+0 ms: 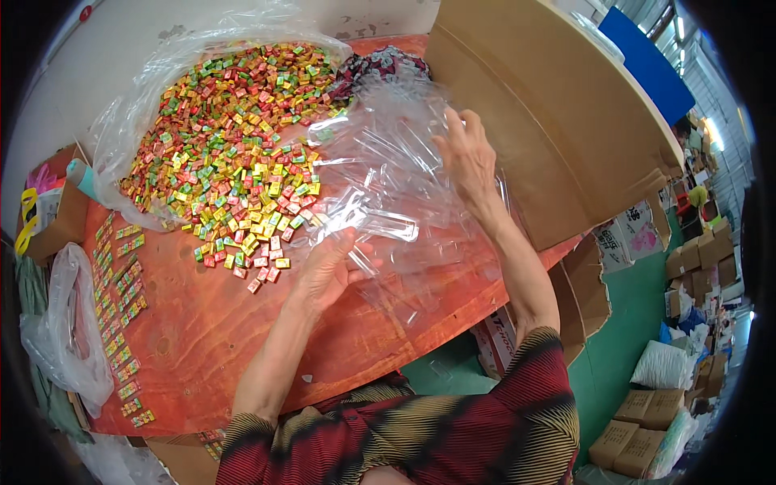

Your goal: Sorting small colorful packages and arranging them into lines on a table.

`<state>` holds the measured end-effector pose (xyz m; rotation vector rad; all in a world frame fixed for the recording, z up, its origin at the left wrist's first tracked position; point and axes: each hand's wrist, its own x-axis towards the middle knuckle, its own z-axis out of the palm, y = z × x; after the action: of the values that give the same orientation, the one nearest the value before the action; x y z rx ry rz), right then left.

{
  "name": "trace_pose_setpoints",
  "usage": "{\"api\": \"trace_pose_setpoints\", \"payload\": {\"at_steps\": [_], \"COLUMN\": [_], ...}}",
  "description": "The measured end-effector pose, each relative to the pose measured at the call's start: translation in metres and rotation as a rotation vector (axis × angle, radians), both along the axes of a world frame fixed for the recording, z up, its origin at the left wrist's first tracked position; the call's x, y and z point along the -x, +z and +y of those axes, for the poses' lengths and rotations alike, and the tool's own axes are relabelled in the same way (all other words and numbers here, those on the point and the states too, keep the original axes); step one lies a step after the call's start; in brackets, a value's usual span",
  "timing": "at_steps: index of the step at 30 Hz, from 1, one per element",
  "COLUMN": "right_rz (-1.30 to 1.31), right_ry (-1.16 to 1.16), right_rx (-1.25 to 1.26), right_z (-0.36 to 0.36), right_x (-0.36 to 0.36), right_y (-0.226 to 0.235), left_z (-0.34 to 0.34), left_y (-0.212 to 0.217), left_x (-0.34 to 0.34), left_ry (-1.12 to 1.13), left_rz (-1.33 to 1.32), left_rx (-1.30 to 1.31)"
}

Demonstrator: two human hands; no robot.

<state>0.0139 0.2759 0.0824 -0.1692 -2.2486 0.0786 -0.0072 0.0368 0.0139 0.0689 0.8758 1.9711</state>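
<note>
Clear plastic fills the middle of what we see: a heap of see-through tubes and wrappers (396, 186) lies on the orange-red table (202, 339), just right of the sweets. Our left hand (327, 271) rests at the near edge of this heap, palm turned up a little, with its fingers (349, 257) curled around one of the clear pieces. Our right hand (467, 158) reaches further in, over the far side of the heap, its fingers (453, 121) spread apart and pressing on the plastic; we cannot tell whether they grip anything.

Left of the heap a big pile of small wrapped sweets (234, 137) in red, green, yellow and orange spills out of an open clear bag (129, 121) onto the table. Some sweets lie loose near our left hand. Along the left edge of the table, short filled strips of sweets (121, 299) lie in rows. A white plastic bag (65, 331) hangs off the left side of the table, and a brown cardboard box (61, 218) with coloured things in it stands beyond it. A large cardboard sheet (550, 121) leans up on the right, touching the far edge of the plastic heap. Our sleeves (453, 428) are striped dark red and yellow. More cardboard boxes (695, 259) stand on the green floor (622, 339) to the right.
</note>
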Motion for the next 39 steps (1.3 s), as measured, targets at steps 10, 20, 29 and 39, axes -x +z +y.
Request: {"api": "trace_pose_setpoints", "payload": {"at_steps": [10, 20, 29, 39], "right_rz": [-0.884, -0.990, -0.940, -0.249], "right_ry": [0.726, 0.775, 0.630, 0.239], "right_rx": [1.057, 1.131, 1.109, 0.233], "right_z": [-0.084, -0.086, -0.067, -0.070], "right_x": [-0.041, -0.042, -0.032, -0.024], "right_y": [-0.037, -0.023, -0.046, -0.006], "left_z": [0.014, -0.001, 0.002, 0.006], "left_y": [-0.002, 0.010, -0.009, -0.008], "left_x": [-0.007, -0.009, -0.003, -0.001], "left_ry": [0.206, 0.011, 0.023, 0.178], "left_rz": [0.138, 0.078, 0.189, -0.027], "left_rx": [0.022, -0.096, -0.035, 0.047]}}
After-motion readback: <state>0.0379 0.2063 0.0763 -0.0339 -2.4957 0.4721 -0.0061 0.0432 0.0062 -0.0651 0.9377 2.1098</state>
